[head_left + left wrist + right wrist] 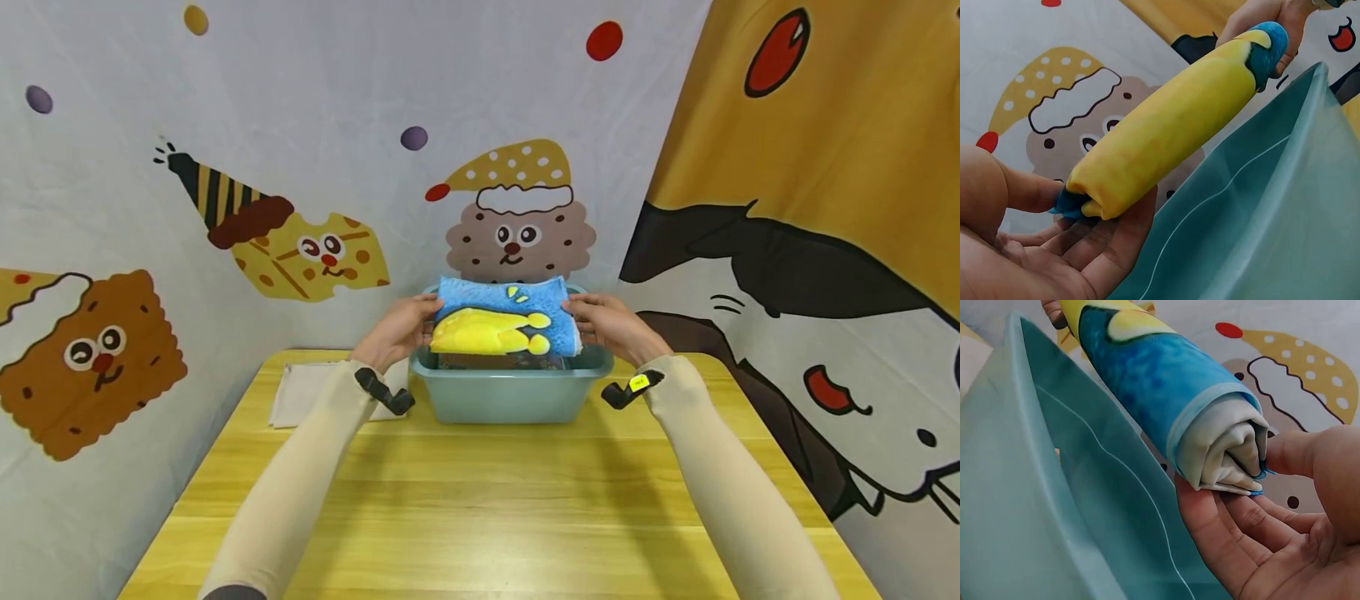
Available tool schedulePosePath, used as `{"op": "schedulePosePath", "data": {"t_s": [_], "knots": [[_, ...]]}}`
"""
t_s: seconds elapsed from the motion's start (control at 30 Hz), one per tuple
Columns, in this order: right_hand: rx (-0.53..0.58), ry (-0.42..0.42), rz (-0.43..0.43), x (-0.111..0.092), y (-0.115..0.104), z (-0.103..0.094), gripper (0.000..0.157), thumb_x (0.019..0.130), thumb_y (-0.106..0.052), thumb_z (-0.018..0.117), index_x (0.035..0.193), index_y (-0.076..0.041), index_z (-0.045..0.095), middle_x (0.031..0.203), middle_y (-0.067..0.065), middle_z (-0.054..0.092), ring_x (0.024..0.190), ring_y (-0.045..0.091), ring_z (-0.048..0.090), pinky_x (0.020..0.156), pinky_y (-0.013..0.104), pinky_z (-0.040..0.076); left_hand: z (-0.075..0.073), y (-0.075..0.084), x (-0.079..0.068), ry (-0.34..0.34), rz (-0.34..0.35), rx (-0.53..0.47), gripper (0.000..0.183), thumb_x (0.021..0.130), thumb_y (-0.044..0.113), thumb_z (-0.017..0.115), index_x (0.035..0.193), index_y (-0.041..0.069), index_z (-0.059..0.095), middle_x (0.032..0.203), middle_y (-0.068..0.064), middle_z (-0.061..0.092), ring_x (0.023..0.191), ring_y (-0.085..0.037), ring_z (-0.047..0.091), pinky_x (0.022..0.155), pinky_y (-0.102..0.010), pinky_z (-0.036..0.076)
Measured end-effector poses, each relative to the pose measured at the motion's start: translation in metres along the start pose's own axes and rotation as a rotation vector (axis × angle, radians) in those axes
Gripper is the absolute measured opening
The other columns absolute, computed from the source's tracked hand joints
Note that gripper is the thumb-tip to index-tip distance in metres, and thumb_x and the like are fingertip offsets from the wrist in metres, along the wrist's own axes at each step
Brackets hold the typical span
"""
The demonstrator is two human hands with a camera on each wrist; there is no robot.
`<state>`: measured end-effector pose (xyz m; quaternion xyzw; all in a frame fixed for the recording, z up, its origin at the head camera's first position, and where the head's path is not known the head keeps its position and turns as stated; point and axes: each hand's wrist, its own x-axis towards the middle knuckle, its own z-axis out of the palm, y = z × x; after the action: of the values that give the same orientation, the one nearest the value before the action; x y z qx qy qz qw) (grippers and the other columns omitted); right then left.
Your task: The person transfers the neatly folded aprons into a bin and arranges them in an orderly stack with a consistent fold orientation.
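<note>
A rolled-up towel (pixel 491 292), blue with a yellow print, is held level above a light teal plastic tub (pixel 502 400). My left hand (pixel 401 329) pinches its left end between thumb and fingers. At the other end, my right hand (pixel 611 323) holds it the same way. In the right wrist view the pale underside of the towel (pixel 1147 381) shows as folded layers at the roll's end. The left wrist view shows the yellow side of the towel (pixel 1166 131) and the tub's wall (pixel 1297 187) below it.
The tub stands at the back of a wooden table (pixel 480 500). Something brownish lies inside it, too hidden to name. Left of the tub lies a flat, folded whitish cloth (pixel 300 392). A printed cartoon curtain (pixel 322 125) hangs behind the table.
</note>
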<state>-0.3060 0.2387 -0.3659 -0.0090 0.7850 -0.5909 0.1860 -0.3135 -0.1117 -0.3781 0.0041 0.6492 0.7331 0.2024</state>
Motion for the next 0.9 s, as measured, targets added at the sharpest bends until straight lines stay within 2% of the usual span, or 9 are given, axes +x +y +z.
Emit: {"op": "schedulePosePath", "data": {"t_s": [0.03,0.1,0.17,0.23,0.4,0.53,0.7,0.77,0.9], "knots": [[-0.010,-0.001,0.004,0.002,-0.001,0.000,0.072,0.107,-0.041,0.054,0.164,-0.010,0.022,0.159,0.009,0.037,0.139,0.026,0.046,0.115,0.044,0.043,0.000,0.001,0.002,0.002,-0.003,0.010,0.058,0.111,0.023,0.046,0.164,0.014,0.025,0.114,-0.001,0.051,0.073,-0.013,0.044,0.060,-0.024,0.038],[-0.013,0.004,0.008,0.006,-0.003,0.000,0.073,0.107,-0.040,0.054,0.164,-0.009,0.021,0.164,0.012,0.032,0.145,0.029,0.042,0.118,0.047,0.041,-0.001,0.003,0.006,0.000,-0.009,0.025,0.058,0.111,0.022,0.045,0.165,0.015,0.024,0.136,-0.005,0.051,0.082,-0.014,0.046,0.062,-0.024,0.039],[-0.013,0.011,0.013,0.010,-0.004,-0.001,0.071,0.107,-0.038,0.054,0.164,-0.008,0.022,0.162,0.014,0.032,0.141,0.030,0.044,0.116,0.047,0.041,-0.001,0.005,0.009,-0.002,-0.014,0.040,0.059,0.111,0.022,0.044,0.165,0.016,0.022,0.156,-0.007,0.040,0.091,-0.016,0.046,0.064,-0.024,0.039],[-0.021,0.018,0.019,0.012,-0.005,-0.002,0.071,0.107,-0.038,0.054,0.163,-0.008,0.023,0.161,0.014,0.033,0.140,0.030,0.044,0.115,0.047,0.042,-0.001,0.006,0.013,0.000,-0.020,0.052,0.059,0.111,0.021,0.044,0.165,0.016,0.021,0.164,-0.006,0.033,0.094,-0.016,0.047,0.065,-0.025,0.039],[-0.056,0.026,0.017,0.014,-0.007,-0.005,0.072,0.107,-0.039,0.055,0.164,-0.007,0.023,0.166,0.013,0.031,0.150,0.034,0.039,0.119,0.052,0.040,-0.001,0.010,0.020,0.020,-0.022,0.103,0.057,0.111,0.022,0.046,0.164,0.014,0.026,0.152,-0.009,0.040,0.093,-0.019,0.050,0.069,-0.027,0.044],[-0.154,0.061,0.003,0.013,-0.008,-0.006,0.068,0.107,-0.037,0.053,0.161,-0.004,0.028,0.158,0.019,0.042,0.141,0.038,0.050,0.113,0.052,0.047,-0.003,0.016,0.016,0.052,0.013,0.313,0.061,0.109,0.027,0.050,0.163,0.009,0.026,0.146,-0.018,0.046,0.111,-0.030,0.059,0.084,-0.037,0.058],[-0.355,0.139,-0.013,0.003,-0.011,-0.007,0.068,0.106,-0.044,0.054,0.157,-0.004,0.034,0.155,0.024,0.045,0.134,0.043,0.055,0.111,0.054,0.048,-0.008,0.025,0.002,0.154,0.129,0.642,0.069,0.107,0.037,0.052,0.162,0.009,0.022,0.139,-0.023,0.055,0.105,-0.034,0.065,0.099,-0.051,0.055],[-0.421,0.158,-0.021,0.000,-0.012,-0.006,0.069,0.104,-0.051,0.054,0.156,-0.009,0.037,0.157,0.022,0.042,0.135,0.042,0.052,0.113,0.056,0.046,-0.011,0.026,-0.001,0.180,0.173,0.715,0.070,0.106,0.042,0.052,0.162,0.010,0.024,0.142,-0.020,0.055,0.111,-0.034,0.064,0.101,-0.052,0.053],[-0.512,0.170,-0.056,-0.002,-0.009,-0.005,0.073,0.099,-0.063,0.054,0.152,-0.014,0.042,0.160,0.019,0.040,0.139,0.039,0.048,0.113,0.058,0.043,-0.015,0.020,-0.005,0.184,0.249,0.785,0.073,0.106,0.048,0.052,0.162,0.010,0.025,0.153,-0.023,0.047,0.136,-0.038,0.051,0.110,-0.057,0.047]]}}
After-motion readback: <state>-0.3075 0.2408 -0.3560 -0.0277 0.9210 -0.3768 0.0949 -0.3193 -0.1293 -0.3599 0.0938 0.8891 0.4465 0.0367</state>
